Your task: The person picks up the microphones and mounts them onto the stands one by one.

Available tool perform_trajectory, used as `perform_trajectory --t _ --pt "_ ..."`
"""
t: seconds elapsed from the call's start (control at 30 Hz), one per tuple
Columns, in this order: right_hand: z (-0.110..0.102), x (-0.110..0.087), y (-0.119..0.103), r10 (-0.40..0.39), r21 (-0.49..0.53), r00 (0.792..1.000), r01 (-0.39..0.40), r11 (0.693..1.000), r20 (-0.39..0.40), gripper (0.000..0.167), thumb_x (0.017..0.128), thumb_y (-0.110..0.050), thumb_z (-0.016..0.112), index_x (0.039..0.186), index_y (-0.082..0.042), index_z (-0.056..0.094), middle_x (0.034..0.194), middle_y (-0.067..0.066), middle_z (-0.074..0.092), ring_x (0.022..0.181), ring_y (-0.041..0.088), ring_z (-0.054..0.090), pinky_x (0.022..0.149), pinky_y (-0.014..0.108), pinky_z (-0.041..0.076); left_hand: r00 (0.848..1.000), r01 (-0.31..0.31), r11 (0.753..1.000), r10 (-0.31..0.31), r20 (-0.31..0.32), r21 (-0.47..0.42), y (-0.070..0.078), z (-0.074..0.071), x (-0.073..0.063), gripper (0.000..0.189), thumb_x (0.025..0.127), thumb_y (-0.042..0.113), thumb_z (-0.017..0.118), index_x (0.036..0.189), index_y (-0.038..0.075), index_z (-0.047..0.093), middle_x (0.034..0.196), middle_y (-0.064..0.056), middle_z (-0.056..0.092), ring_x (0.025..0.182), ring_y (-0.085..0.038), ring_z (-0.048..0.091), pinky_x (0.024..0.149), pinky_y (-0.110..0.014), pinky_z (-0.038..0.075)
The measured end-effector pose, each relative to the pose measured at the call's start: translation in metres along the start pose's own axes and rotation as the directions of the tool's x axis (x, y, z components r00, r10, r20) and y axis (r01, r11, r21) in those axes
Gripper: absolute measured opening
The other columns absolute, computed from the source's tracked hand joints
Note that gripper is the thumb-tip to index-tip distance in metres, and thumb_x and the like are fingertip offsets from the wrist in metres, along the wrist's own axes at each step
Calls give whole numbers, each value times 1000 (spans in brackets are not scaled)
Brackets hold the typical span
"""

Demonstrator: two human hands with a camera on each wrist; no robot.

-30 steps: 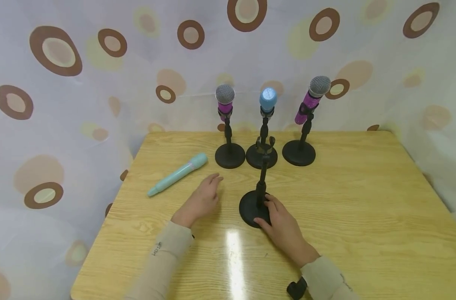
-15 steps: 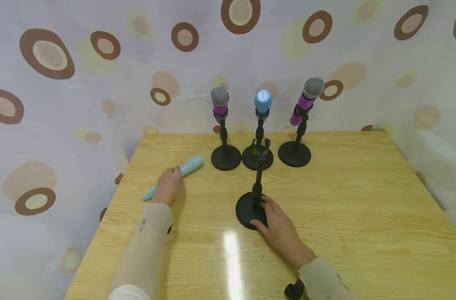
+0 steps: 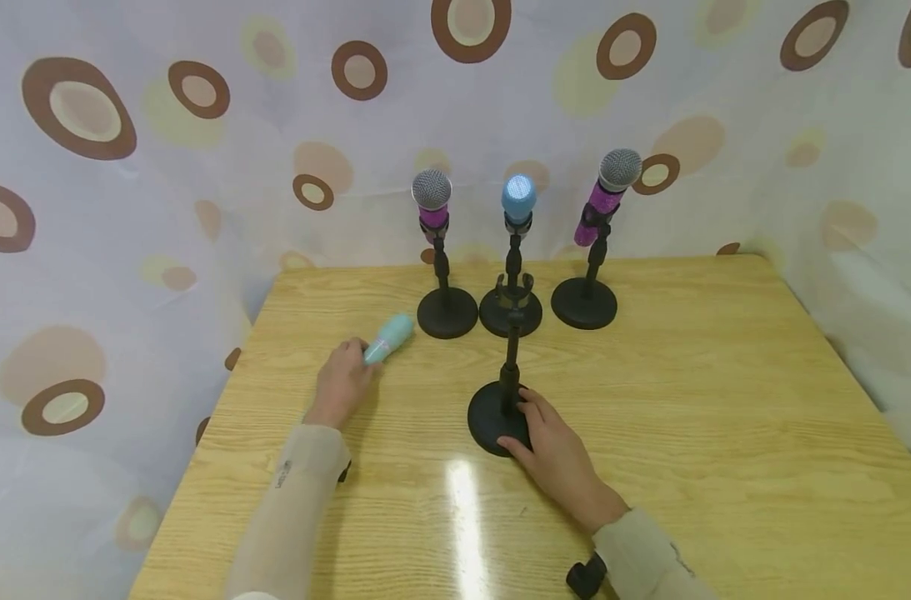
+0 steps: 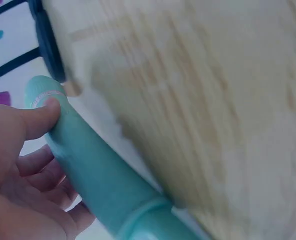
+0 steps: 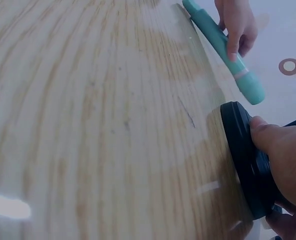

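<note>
My left hand (image 3: pixel 342 383) grips a mint-green microphone (image 3: pixel 389 338) by its body, thumb on one side and fingers curled round the other, as the left wrist view shows. In the right wrist view the microphone (image 5: pixel 220 45) is lifted off the tabletop. My right hand (image 3: pixel 560 458) holds the round base of a black desk microphone stand (image 3: pixel 493 421), thumb and fingers at its right edge. That stand is upright, and its clip (image 3: pixel 514 292) at the top has nothing in it.
Behind stand several more black stands: a purple microphone (image 3: pixel 432 200) on the left, a blue one (image 3: pixel 518 198) in the middle, another purple one (image 3: pixel 608 187) tilted on the right. The wooden table (image 3: pixel 688 400) meets a patterned cloth (image 3: pixel 275 125) at the back.
My left hand reached left to the mint-green microphone on the table, took hold of it and raised it, shifting slightly right. My right hand stays on the stand's base.
</note>
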State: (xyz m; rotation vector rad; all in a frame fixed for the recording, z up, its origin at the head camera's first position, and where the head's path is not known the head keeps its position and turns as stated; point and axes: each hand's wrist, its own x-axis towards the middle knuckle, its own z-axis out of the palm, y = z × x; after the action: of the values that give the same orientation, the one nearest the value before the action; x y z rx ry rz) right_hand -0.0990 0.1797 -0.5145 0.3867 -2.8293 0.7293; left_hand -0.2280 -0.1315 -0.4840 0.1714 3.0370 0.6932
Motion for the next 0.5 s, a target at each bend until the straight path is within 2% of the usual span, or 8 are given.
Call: perform_trajectory --t 0.13,0.23,0.4,0.5 --pt "-1 2 -1 1 -1 1000 -1 1000 3 61 89 -39 73 127 7 57 145 22 49 127 36 57 96 47 54 999 -34 997 32 -25 -69 12 -8 -5 47 97 23 65 133 -3 51 123 -22 61 113 -36 62 94 -49 54" --pt "-2 3 -2 2 3 1000 -2 1000 -5 60 89 -38 73 127 7 57 145 23 49 127 36 57 96 48 54 994 -87 985 76 -79 -146 27 -16 -5 49 96 24 66 135 -2 52 126 -20 60 115 -34 60 96 -48 52" --pt "-2 3 -2 10 2 1000 -10 1000 2 61 89 -38 73 127 7 57 145 23 49 127 37 56 97 48 53 974 -216 937 185 -134 -275 58 -25 -10 49 95 24 68 136 1 55 127 -18 57 111 -32 58 93 -47 52" --pt "-1 4 -2 7 -2 1000 -7 1000 14 61 89 -38 73 127 7 57 146 22 48 128 37 55 98 48 53 949 -306 894 258 -182 -326 74 -30 -12 49 96 25 66 138 3 53 127 -17 57 112 -30 59 93 -45 54"
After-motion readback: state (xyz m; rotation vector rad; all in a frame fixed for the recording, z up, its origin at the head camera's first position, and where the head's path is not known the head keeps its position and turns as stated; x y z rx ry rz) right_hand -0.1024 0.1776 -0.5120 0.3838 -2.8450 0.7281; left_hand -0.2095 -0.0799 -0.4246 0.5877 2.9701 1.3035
